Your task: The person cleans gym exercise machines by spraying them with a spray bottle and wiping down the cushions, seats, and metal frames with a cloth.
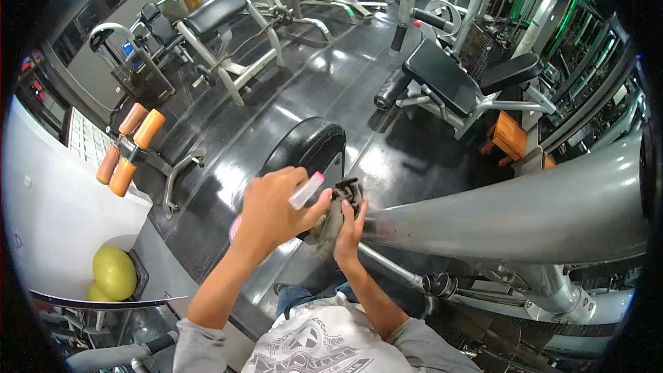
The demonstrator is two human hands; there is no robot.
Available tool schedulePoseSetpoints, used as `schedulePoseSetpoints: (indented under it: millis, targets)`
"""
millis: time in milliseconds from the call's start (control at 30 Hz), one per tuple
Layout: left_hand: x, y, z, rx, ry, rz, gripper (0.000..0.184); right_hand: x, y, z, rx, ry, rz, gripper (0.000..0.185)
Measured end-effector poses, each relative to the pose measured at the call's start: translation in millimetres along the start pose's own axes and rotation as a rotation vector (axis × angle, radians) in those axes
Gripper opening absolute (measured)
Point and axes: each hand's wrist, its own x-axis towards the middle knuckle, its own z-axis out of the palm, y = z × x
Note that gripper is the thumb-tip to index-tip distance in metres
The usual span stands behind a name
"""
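Note:
My left hand (273, 200) is closed around what looks like a spray bottle. Its translucent white head (306, 190) with a pink tip sticks out by the thumb, and a bit of pink shows past the wrist. My right hand (350, 231) has its fingers up around a dark bracket-like metal part (348, 192). Something grey and worn, perhaps a cloth, lies between the hands; I cannot make it out well. A round black pad (311, 139) stands just beyond both hands.
A thick grey machine tube (511, 200) runs to the right from my right hand. Ahead are a black-padded bench machine (445, 76) and a preacher bench (217, 14). Orange foam rollers (148, 129) and a yellow-green exercise ball (114, 273) are on the left.

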Motion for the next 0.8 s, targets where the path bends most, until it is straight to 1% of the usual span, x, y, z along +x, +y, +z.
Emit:
schedulePoseSetpoints:
  millis: [67, 100, 133, 200, 233, 267, 333, 367, 400, 433, 467, 533, 567, 633, 667, 733, 767, 800]
  targets:
    - [-10.0, -6.1, -7.7, -0.362, -0.105, -0.216, 0.026, 23.4, 4.2, 6.5, -0.268, -0.017, -0.208, 0.038]
    - [-13.0, -6.7, -14.5, -0.515, -0.133, -0.314, 0.031, 29.1, -8.0, 22.9, -0.264, 0.008, -0.273, 0.036]
    - [-17.3, -10.7, -13.4, -0.510, -0.134, -0.318, 0.031, 42.9, -10.7, 32.0, -0.261, 0.006, -0.268, 0.036]
    - [-27.8, -21.2, -4.4, -0.949, -0.189, -0.634, 0.031, 67.3, -15.4, 47.0, -0.255, 0.018, -0.391, 0.035]
    - [-31.3, -24.8, -0.7, -0.989, -0.154, -0.581, 0.034, 79.6, -17.3, 51.5, -0.253, 0.018, -0.388, 0.035]
    - [-35.2, -29.9, 4.0, -0.985, -0.155, -0.582, 0.034, 91.9, -19.2, 54.5, -0.306, 0.049, -0.398, 0.035]
    - [-44.1, -41.2, 15.1, -1.261, -0.081, -0.575, 0.038, 95.2, -22.3, 62.4, -0.354, 0.080, -0.406, 0.035]
    - [-48.4, -44.7, 22.1, -1.310, -0.015, -0.555, 0.042, 90.0, -25.4, 68.1, -0.447, 0.093, -0.481, 0.033]
    - [-49.2, -48.5, 25.3, -1.308, -0.016, -0.558, 0.042, 82.0, -30.1, 74.8, -0.542, 0.108, -0.554, 0.032]
    - [-49.1, -52.7, 27.3, -1.346, -0.028, -0.547, 0.045, 70.9, -30.4, 80.4, -0.515, 0.087, -0.625, 0.028]
    - [-48.4, -56.0, 27.6, -1.385, -0.039, -0.535, 0.048, 62.4, -25.3, 78.7, -0.515, 0.087, -0.625, 0.028]
    - [-50.1, -59.7, 27.8, -1.412, -0.052, -0.519, 0.046, 45.1, -16.7, 70.4, -0.611, -0.081, -0.780, 0.029]
    - [-51.1, -60.7, 28.1, -1.437, -0.067, -0.503, 0.044, 40.4, -10.5, 65.0, -0.612, -0.081, -0.779, 0.029]
    - [-51.9, -60.1, 28.4, -1.435, -0.061, -0.502, 0.044, 39.6, 4.2, 56.2, -0.586, -0.094, -0.833, 0.035]
    - [-51.9, -60.0, 28.1, -1.434, -0.057, -0.498, 0.044, 45.3, 10.1, 52.7, -0.585, -0.095, -0.832, 0.035]
    - [-52.2, -59.8, 27.2, -1.432, -0.061, -0.497, 0.044, 59.4, 11.2, 50.7, -0.591, -0.026, -0.779, 0.038]
    - [-52.6, -59.9, 27.1, -1.431, -0.062, -0.494, 0.044, 68.7, 12.3, 51.4, -0.536, 0.009, -0.767, 0.032]
    - [-53.0, -60.1, 27.3, -1.432, -0.062, -0.497, 0.044, 78.6, 8.1, 55.2, -0.537, 0.009, -0.765, 0.032]
